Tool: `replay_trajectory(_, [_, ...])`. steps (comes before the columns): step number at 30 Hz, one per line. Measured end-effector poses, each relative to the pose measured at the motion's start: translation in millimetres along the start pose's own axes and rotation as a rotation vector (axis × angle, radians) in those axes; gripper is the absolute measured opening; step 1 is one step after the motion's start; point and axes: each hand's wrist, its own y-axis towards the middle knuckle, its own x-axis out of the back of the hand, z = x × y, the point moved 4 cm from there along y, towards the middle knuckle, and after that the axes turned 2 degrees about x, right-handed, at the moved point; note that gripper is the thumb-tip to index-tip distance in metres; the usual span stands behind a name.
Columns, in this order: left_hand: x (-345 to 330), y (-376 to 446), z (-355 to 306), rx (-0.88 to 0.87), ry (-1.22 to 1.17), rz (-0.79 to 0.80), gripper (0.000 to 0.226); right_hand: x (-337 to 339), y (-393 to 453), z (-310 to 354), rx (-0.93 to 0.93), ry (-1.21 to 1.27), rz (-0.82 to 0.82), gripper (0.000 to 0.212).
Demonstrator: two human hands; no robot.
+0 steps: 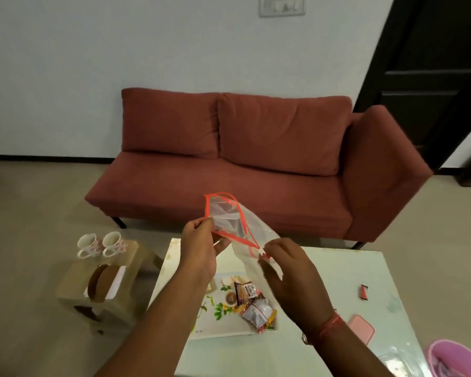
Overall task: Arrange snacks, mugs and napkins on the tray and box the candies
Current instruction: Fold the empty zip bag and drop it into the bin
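Observation:
I hold a clear zip bag with a red seal up over the white table, its mouth gaping open. My left hand pinches the rim on the left. My right hand pinches the red slider end at the lower right. Below the bag lies a floral tray with several snack packets heaped on its right half. Two flowered mugs stand on a beige stool at the left, and a brown napkin holder stands on a second stool in front of them.
A red candy wrapper lies on the table's right side, a pink box nearer me, and a pink tub at the bottom right corner. A red sofa stands behind the table, with a dark door at the far right.

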Motion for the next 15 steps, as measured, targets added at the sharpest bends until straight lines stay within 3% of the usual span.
replay_trajectory(4, [3, -7, -11, -0.098, -0.016, 0.093, 0.024, 31, 2, -2, -0.142, 0.171, -0.282, 0.019])
replay_trajectory(6, [16, -1, -17, -0.213, 0.137, 0.138, 0.038, 45, 4, -2, -0.156, 0.225, -0.336, 0.025])
replay_trajectory(9, [20, 3, -17, -0.336, 0.433, 0.376, 0.069, 55, 10, -15, -0.240, 0.420, -0.364, 0.032])
replay_trajectory(12, [17, 0, -8, -0.265, 0.588, 0.643, 0.084, 59, 22, -13, -0.306, 0.688, -0.391, 0.023])
replay_trajectory(15, [17, -8, -2, -0.181, 0.570, 0.635, 0.057, 62, 34, -1, -0.363, 0.753, -0.453, 0.015])
